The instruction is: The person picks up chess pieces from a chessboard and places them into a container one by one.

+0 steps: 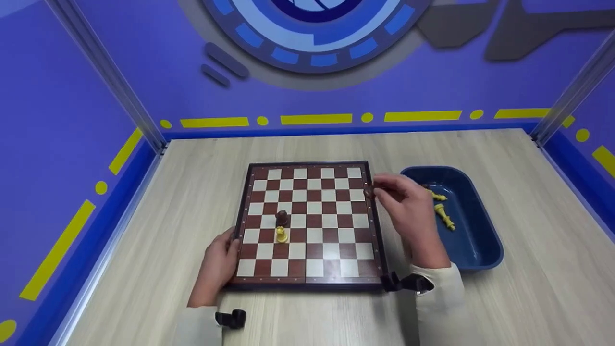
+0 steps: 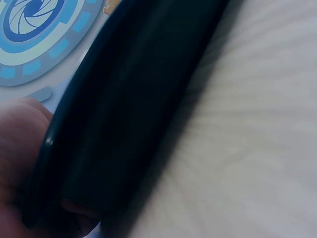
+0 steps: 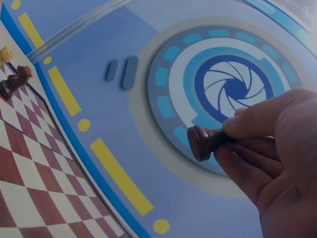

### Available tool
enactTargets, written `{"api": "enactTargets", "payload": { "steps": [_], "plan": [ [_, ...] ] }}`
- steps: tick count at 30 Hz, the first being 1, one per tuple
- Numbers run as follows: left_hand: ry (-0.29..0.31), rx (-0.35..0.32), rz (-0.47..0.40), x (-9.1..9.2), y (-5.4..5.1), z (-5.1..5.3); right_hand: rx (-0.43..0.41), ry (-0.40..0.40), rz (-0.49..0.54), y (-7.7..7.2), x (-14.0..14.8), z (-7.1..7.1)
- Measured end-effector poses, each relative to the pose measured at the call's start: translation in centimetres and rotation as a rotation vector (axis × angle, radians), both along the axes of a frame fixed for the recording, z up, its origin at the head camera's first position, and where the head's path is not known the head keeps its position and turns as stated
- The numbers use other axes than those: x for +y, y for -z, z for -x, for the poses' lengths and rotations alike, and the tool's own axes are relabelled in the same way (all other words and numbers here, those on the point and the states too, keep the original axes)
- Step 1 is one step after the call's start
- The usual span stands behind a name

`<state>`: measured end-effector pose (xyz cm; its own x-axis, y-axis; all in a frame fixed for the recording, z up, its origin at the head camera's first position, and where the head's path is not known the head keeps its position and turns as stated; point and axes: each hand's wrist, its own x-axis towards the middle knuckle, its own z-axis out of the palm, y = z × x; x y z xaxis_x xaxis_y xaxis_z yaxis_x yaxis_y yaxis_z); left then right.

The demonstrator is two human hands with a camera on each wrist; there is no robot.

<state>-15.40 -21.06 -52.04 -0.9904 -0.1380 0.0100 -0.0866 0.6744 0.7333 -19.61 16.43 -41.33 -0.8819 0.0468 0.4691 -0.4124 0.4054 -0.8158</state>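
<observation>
A brown-and-white chessboard [image 1: 341, 208] lies on the table, a seam down its middle. My left hand [image 1: 222, 257] grips its left edge near the front corner; in the left wrist view the board's dark side [image 2: 119, 99] hides part of that hand. Between thumb and fingertips my right hand [image 1: 414, 211] pinches a dark brown chess piece [image 3: 202, 143] at the board's right edge. Its round base points away from the fingers, which cover its top. On the board's left half stand a dark knight [image 1: 282, 218] and, just in front, a pale yellow chess piece [image 1: 281, 235].
Right of the board sits a blue tub [image 1: 483, 216], partly behind my right hand and forearm. Inside lie yellow chess pieces [image 1: 445, 217]. Blue panels [image 1: 307, 101] with yellow marks enclose the wooden table [image 1: 543, 230] at the back and sides.
</observation>
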Motion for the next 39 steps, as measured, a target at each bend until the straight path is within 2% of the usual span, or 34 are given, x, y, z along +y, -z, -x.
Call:
{"api": "enactTargets", "payload": {
  "steps": [9,14,20,29,39],
  "plan": [
    [-0.009,-0.016,-0.005,0.0,0.0,0.2,-0.032,0.085,0.024,-0.4,1.9,0.1],
    [-0.007,-0.008,-0.010,0.0,0.0,0.1,-0.033,0.106,0.053,-0.4,2.9,0.1],
    [0.002,-0.001,-0.011,0.0,0.0,0.0,-0.086,0.120,0.106,-0.5,3.8,0.0],
    [0.002,0.001,-0.010,-0.1,0.1,0.0,-0.115,0.227,0.066,-0.1,4.9,0.2],
    [0.008,0.001,-0.017,-0.1,0.0,0.0,-0.149,0.280,0.109,0.4,5.9,0.7]
  ]
}}
